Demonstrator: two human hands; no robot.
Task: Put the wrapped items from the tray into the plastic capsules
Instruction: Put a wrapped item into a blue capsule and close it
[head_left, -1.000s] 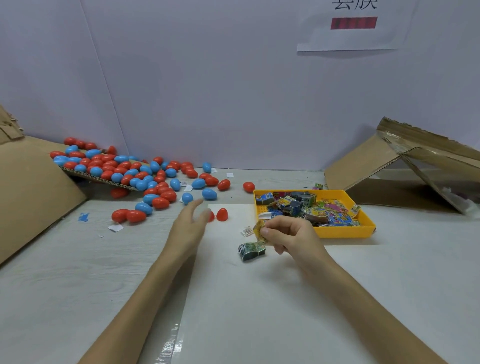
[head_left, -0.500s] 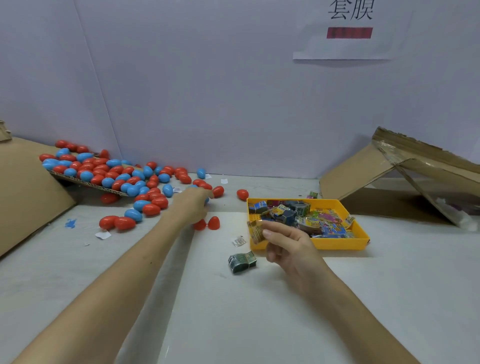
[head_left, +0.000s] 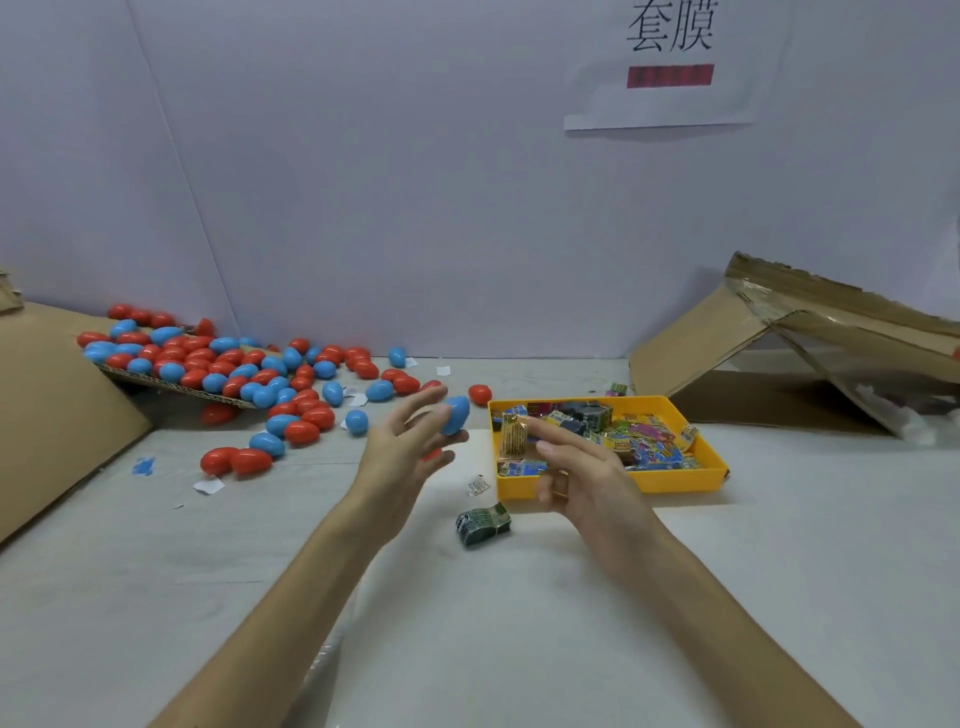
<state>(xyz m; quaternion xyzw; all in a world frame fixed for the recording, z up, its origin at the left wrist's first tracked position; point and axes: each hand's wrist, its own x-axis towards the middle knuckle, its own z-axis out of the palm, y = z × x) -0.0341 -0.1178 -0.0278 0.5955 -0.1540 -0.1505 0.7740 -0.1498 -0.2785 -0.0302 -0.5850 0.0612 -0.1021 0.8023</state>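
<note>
My left hand (head_left: 402, 449) holds a blue egg-shaped capsule (head_left: 454, 414) at its fingertips, lifted above the table just left of the yellow tray (head_left: 670, 480). My right hand (head_left: 582, 480) pinches a small gold-wrapped item (head_left: 513, 436) upright over the tray's left end. The tray holds several colourful wrapped items (head_left: 631, 431). A green wrapped item (head_left: 483, 525) lies on the table below and between the hands. A red capsule half (head_left: 431, 454) shows just behind my left hand.
Several red and blue capsules (head_left: 234, 371) spill from a cardboard sheet (head_left: 176, 387) at the back left. Brown cardboard (head_left: 57, 415) leans at far left, a collapsed cardboard box (head_left: 810, 348) stands at right. Paper scraps (head_left: 209, 486) lie about. A white wall rises behind.
My left hand reached into the capsule pile, took a blue capsule and drew it back toward the tray. My right hand lifted the gold-wrapped item toward it.
</note>
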